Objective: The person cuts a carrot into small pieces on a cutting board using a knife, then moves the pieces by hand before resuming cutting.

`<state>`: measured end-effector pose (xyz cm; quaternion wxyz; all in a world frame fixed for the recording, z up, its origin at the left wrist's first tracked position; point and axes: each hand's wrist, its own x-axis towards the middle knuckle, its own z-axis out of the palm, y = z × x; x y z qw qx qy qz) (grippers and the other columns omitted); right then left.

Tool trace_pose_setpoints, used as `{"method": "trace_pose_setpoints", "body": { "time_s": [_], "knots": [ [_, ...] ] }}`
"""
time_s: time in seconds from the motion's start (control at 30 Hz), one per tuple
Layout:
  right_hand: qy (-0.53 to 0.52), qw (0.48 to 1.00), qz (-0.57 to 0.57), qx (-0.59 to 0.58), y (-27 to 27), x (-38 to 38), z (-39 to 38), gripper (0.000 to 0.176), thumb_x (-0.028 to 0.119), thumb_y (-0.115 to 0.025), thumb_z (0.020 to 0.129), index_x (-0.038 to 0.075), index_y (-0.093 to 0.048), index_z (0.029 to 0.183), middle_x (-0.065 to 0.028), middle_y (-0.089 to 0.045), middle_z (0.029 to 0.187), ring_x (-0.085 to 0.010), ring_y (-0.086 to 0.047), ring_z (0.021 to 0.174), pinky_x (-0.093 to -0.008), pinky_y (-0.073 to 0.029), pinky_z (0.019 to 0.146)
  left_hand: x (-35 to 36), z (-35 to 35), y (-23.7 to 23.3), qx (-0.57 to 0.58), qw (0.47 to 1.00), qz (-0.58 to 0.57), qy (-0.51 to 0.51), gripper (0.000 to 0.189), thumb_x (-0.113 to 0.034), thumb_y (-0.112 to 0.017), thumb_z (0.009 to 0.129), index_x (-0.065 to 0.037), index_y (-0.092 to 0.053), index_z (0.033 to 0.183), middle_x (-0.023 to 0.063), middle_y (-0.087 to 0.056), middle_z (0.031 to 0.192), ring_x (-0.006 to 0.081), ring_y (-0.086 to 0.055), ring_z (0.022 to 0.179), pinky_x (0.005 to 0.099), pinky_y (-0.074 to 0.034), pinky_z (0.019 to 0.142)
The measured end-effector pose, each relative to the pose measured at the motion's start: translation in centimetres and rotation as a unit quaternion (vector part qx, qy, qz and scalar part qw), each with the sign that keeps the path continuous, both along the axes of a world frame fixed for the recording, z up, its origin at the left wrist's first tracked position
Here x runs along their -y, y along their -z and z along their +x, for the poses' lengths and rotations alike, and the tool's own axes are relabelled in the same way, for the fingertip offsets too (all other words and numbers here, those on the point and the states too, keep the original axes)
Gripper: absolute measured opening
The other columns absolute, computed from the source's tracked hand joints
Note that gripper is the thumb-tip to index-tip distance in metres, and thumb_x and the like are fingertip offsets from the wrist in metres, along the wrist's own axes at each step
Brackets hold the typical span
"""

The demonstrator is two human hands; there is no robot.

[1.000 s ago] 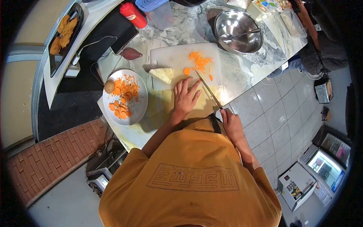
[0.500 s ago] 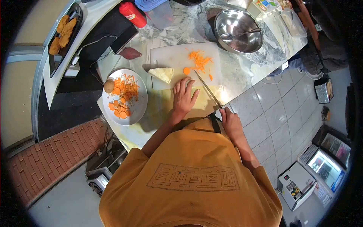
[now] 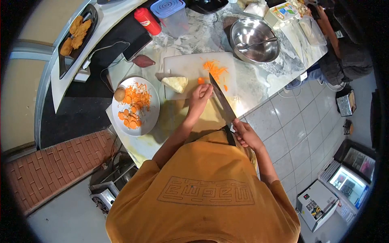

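My right hand (image 3: 247, 135) is wrapped round the handle of a long knife (image 3: 221, 97), whose tip lies over the cutting board (image 3: 174, 62). My left hand (image 3: 200, 97) is beside the blade near the tip, fingers curled and pressed together; whether they hold anything is hidden. A small carrot piece (image 3: 200, 80) shows just beyond its fingertips. Shredded carrot (image 3: 214, 69) lies on the board by the knife tip. A pale cabbage wedge (image 3: 175, 84) sits on the board's left part. Carrot slices (image 3: 130, 118) and shreds fill part of a white plate (image 3: 152, 115) to the left.
Beyond the board stand a steel bowl (image 3: 259, 52) with a spoon, a red bottle (image 3: 147, 21) and a blue-lidded container (image 3: 174, 18). A purple root (image 3: 144, 61) lies near the plate. At the upper right is another person's arm (image 3: 330, 34).
My left fingers, spread before, have curled together and moved slightly right towards the blade. The knife has tilted so that more of its blade face shows. The whole view has shifted slightly.
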<state>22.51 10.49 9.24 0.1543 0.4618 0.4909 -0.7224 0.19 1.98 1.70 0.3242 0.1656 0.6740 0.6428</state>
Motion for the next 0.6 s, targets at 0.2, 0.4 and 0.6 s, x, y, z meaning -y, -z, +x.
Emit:
{"method": "trace_pose_setpoints", "body": {
  "time_s": [0.2, 0.4, 0.6],
  "knots": [
    [0.003, 0.999, 0.001, -0.046, -0.8, 0.2, -0.1, 0.052, 0.062, -0.043, 0.098, 0.013, -0.044, 0.079, 0.0055, -0.034, 0.058, -0.0034, -0.026, 0.044, -0.0202, -0.021, 0.037, -0.8, -1.0, -0.8, 0.115, 0.992, 0.024, 0.048, 0.021, -0.021, -0.067, 0.095, -0.004, -0.066, 0.107, -0.0011, -0.066, 0.087, 0.0082, -0.061, 0.078, 0.0257, -0.048, 0.072],
    [0.02, 0.997, -0.047, -0.056, 0.1, -0.2, 0.8, 0.051, 0.061, -0.044, 0.098, 0.014, -0.045, 0.08, 0.0052, -0.038, 0.059, -0.0037, -0.027, 0.044, -0.0213, -0.02, 0.037, -1.1, -2.1, -1.5, 0.266, 0.958, 0.103, 0.037, 0.017, -0.019, -0.063, 0.097, -0.004, -0.066, 0.104, 0.0003, -0.065, 0.089, 0.0088, -0.06, 0.079, 0.0245, -0.047, 0.074],
    [0.034, 0.993, -0.073, -0.085, 0.6, -0.3, 1.3, 0.052, 0.064, -0.043, 0.098, 0.014, -0.045, 0.081, 0.0049, -0.038, 0.06, -0.0039, -0.027, 0.044, -0.0213, -0.02, 0.037, -2.8, -5.9, 0.4, 0.015, 0.995, 0.001, 0.095, 0.02, -0.017, -0.062, 0.098, -0.004, -0.062, 0.113, 0.0028, -0.068, 0.104, 0.0106, -0.063, 0.095, 0.0227, -0.048, 0.084]
  ]
}}
